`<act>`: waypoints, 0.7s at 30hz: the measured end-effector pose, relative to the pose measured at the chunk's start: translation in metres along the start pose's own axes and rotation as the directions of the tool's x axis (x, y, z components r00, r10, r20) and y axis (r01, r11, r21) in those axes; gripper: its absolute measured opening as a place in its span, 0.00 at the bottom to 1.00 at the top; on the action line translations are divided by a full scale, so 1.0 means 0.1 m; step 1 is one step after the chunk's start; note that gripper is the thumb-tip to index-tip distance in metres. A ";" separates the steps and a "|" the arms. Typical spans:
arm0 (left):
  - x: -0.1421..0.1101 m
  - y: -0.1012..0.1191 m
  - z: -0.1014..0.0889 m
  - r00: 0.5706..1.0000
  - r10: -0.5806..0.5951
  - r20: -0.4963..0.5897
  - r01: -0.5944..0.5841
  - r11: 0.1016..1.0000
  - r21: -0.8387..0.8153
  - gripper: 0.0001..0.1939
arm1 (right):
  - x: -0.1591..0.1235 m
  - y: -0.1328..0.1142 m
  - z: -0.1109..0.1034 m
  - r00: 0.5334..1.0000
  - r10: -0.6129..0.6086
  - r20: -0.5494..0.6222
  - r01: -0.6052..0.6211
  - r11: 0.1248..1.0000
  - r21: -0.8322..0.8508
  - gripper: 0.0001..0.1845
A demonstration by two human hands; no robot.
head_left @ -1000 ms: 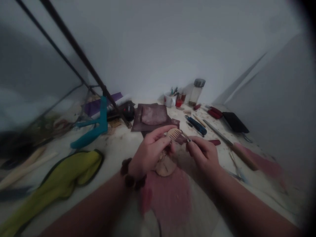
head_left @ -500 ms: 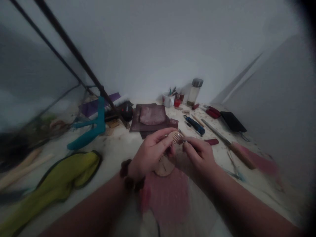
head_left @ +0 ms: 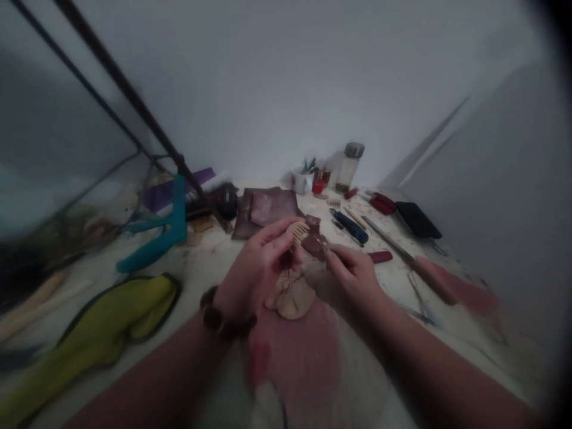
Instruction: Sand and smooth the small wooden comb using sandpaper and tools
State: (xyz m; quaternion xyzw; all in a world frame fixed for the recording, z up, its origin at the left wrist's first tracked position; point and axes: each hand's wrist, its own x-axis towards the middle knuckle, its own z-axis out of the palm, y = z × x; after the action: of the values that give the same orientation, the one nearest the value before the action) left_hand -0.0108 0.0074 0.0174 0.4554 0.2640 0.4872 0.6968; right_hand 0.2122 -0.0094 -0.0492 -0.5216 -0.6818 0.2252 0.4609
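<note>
My left hand (head_left: 252,259) is closed around a small pale wooden comb (head_left: 298,233), its teeth pointing right. To its right, my right hand (head_left: 353,268) is pinched shut, apart from the comb. A small thin object shows at its fingertips, too blurred to name. Just beyond those fingertips is a brown-red scrap (head_left: 315,243); I cannot tell whether they touch it. Below both hands, a round pale wooden piece (head_left: 295,301) with dark crack-like lines lies at the top of a pink sheet (head_left: 297,357).
Dark brown sheets (head_left: 274,208) lie behind my hands. A mug (head_left: 301,180) of pens and a lidded bottle (head_left: 350,170) stand by the wall. On the right are a blue-handled tool (head_left: 353,226) and a long file (head_left: 411,260); on the left, a teal clamp (head_left: 172,229) and green cloth (head_left: 120,310).
My hands have moved apart. The left has carried the comb a little left and turned it, and the right has drawn back from its teeth. The view has shifted slightly.
</note>
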 end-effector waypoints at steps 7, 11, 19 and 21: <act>-0.01 -0.11 0.01 0.998 -0.062 -0.017 0.062 0.998 -0.015 0.19 | -0.07 -0.13 -0.02 0.997 0.023 -0.069 -0.017 0.996 0.082 0.12; -0.02 -0.10 0.00 0.997 -0.078 -0.027 0.078 0.997 -0.017 0.21 | -0.11 -0.15 -0.01 0.997 0.012 -0.079 -0.007 0.998 0.061 0.10; -0.03 -0.13 -0.01 0.997 -0.061 -0.039 0.063 0.997 0.037 0.20 | -0.14 -0.17 0.01 0.993 -0.016 -0.114 0.023 0.998 0.062 0.07; -0.03 -0.14 -0.01 0.998 -0.055 -0.028 0.056 0.998 0.040 0.19 | -0.14 -0.19 0.01 0.992 -0.019 -0.123 0.027 0.998 0.058 0.06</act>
State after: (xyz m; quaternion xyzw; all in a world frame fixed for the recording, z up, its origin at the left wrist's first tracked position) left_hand -0.0062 0.0035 0.0046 0.4554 0.2958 0.4684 0.6970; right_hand 0.2021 -0.0290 -0.0409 -0.5125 -0.6511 0.2077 0.5199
